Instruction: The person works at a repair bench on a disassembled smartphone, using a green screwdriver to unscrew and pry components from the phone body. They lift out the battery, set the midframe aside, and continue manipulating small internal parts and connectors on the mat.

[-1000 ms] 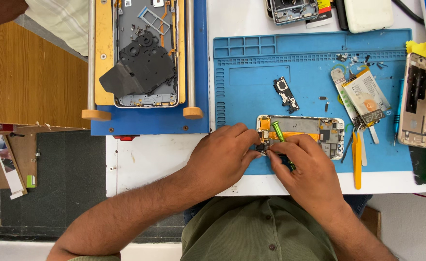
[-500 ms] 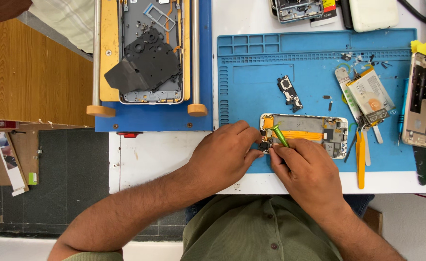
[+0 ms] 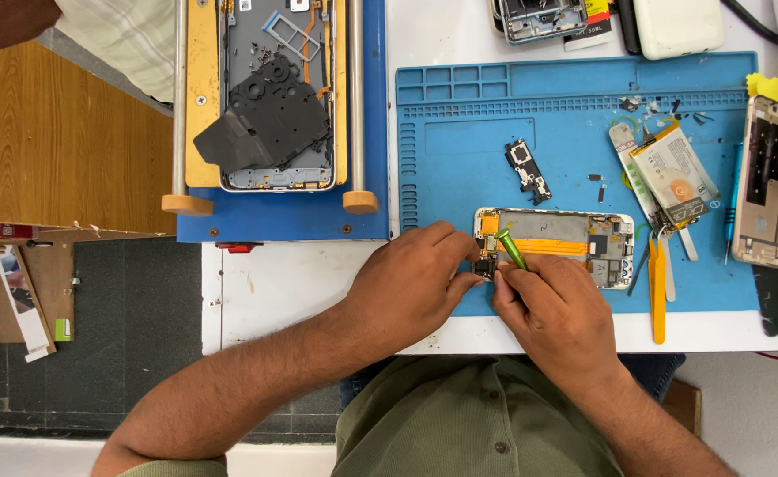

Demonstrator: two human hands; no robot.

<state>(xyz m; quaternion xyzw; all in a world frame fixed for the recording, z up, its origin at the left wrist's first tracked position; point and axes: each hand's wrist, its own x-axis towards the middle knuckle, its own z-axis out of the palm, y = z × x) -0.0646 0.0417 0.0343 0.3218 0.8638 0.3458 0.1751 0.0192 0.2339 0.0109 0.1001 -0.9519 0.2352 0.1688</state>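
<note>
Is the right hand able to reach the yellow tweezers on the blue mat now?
Probably yes. The yellow tweezers lie just beside the right hand with nothing between, but its grip holds a green screwdriver, which it would have to put down first.

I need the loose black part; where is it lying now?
In the head view, the black part lies alone mid-mat on the blue mat, above the opened phone.

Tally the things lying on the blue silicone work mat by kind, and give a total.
Opened phone frames on the blue silicone work mat: 1, the opened silver phone frame
Loose black circuit boards: 1
Flat white battery packs: 1
Yellow-handled tweezers: 1
Green-handled screwdrivers: 1, held in the right hand
Total: 5
</note>
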